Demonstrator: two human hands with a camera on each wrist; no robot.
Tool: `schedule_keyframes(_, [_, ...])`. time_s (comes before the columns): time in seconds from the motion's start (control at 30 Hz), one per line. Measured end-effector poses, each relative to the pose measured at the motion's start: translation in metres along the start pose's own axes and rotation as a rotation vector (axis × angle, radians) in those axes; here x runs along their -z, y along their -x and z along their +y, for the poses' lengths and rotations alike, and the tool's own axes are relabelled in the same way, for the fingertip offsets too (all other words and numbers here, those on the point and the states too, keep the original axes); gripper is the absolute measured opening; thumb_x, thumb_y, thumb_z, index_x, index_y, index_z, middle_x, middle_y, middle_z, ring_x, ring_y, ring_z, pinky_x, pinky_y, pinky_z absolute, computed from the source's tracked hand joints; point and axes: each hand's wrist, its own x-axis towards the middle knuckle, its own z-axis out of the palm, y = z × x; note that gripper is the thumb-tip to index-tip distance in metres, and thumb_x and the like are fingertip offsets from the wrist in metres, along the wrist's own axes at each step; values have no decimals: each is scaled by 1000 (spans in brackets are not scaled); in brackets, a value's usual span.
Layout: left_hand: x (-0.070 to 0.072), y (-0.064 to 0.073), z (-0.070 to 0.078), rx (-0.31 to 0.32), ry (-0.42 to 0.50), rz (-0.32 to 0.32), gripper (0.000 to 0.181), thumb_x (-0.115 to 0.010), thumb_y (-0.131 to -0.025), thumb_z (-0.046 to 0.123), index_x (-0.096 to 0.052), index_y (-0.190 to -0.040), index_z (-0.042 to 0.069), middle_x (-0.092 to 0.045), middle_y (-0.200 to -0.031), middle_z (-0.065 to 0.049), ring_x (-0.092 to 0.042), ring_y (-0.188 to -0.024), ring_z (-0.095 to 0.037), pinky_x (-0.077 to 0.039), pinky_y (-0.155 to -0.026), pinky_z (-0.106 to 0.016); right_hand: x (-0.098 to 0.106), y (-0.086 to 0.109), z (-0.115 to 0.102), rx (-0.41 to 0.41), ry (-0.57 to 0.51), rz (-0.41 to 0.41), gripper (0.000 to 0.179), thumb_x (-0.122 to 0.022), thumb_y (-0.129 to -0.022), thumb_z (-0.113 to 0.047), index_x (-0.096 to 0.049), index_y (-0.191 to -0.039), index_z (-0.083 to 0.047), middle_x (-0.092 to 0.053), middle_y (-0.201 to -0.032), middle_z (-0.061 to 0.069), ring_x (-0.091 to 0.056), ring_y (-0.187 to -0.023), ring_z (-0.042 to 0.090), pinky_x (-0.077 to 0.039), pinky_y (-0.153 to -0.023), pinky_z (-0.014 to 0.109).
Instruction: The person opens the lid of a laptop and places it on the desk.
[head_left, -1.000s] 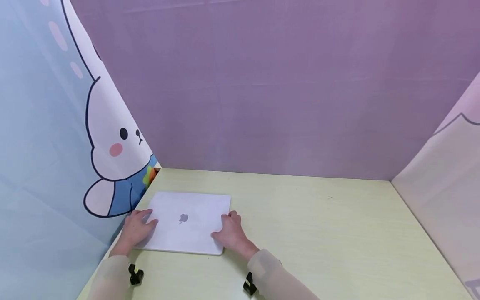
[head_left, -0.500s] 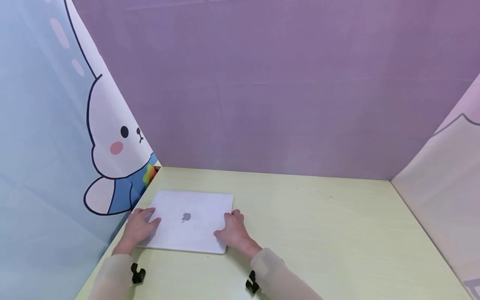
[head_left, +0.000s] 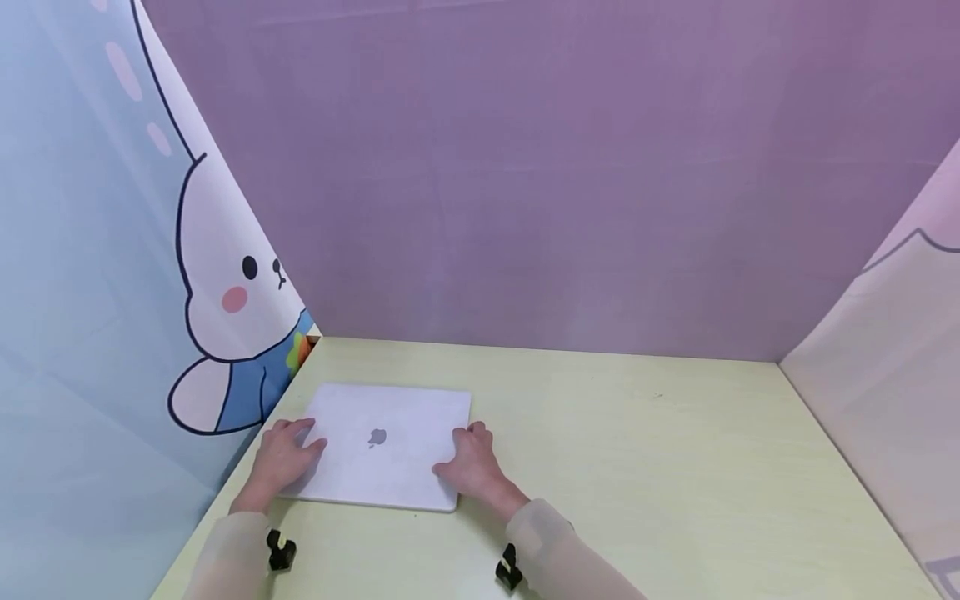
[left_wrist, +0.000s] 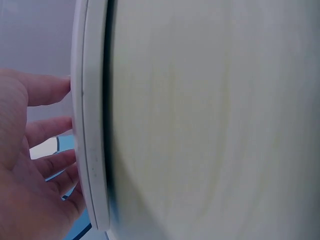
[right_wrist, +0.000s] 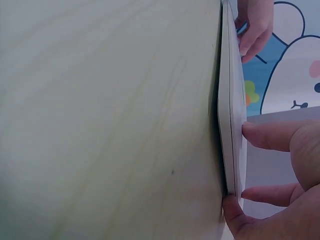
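A closed silver laptop [head_left: 390, 471] with an apple logo lies flat at the left of the table. My left hand [head_left: 279, 460] grips its left edge, thumb on the lid and fingers spread along the side. At the opposite edge my right hand [head_left: 476, 467] holds the laptop, its thumb on the lid. In the right wrist view, one right fingertip [right_wrist: 232, 206] is at the laptop's lower edge, close to the table. The laptop's front edge [left_wrist: 94, 120] shows in the left wrist view, with a dark shadow line under it.
The pale wooden table [head_left: 637, 467] extends to the right of the laptop. A blue curtain with a rabbit print [head_left: 240, 317] hangs close by on the left, a purple cloth [head_left: 540, 183] at the back, and a pale pink one [head_left: 892, 375] at the right.
The laptop has slid slightly to the right along the table, and both hands have moved with it, keeping their places on its edges.
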Motion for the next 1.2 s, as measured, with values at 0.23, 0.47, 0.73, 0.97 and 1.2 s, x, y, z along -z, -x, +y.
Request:
schedule_keyframes(0.23, [-2,0,2,-16,-20,14,58,-62,-97,29,-52,-140,-8,-38,-138,-41,-39,-122,-55,-37,-101,-70,3,1,1,-10,-6,-5,52,-85,-77,-22,-65,-115,8,-48,-122,22,-46,-115,35,-51,-93,44])
schedule_keyframes(0.47, [-5,-1,3,-24,-22,19,57,-63,-96,29,-53,-138,-8,-39,-137,-40,-40,-120,-55,-38,-100,-69,6,1,5,-1,-8,-2,52,-85,-78,-22,-65,-115,8,-49,-123,23,-46,-116,37,-51,-95,45])
schedule_keyframes(0.73, [-9,-2,8,-20,-23,10,58,-64,-96,31,-53,-139,-7,-40,-136,-39,-41,-119,-53,-40,-99,-67,6,0,12,0,-4,7,48,-86,-77,-22,-66,-110,8,-49,-122,25,-46,-117,38,-50,-95,47])
schedule_keyframes(0.97, [-10,-1,12,-32,-32,10,58,-65,-96,31,-54,-139,-7,-42,-136,-39,-42,-119,-52,-40,-100,-67,7,0,16,1,2,8,46,-85,-76,-21,-66,-107,7,-49,-121,25,-46,-116,39,-50,-94,46])
schedule_keyframes(1.2, [-9,0,16,-41,-30,20,56,-66,-96,29,-56,-137,-7,-44,-134,-39,-44,-118,-52,-41,-99,-67,10,0,17,-4,1,8,48,-86,-76,-21,-66,-109,8,-49,-120,25,-46,-115,39,-51,-94,46])
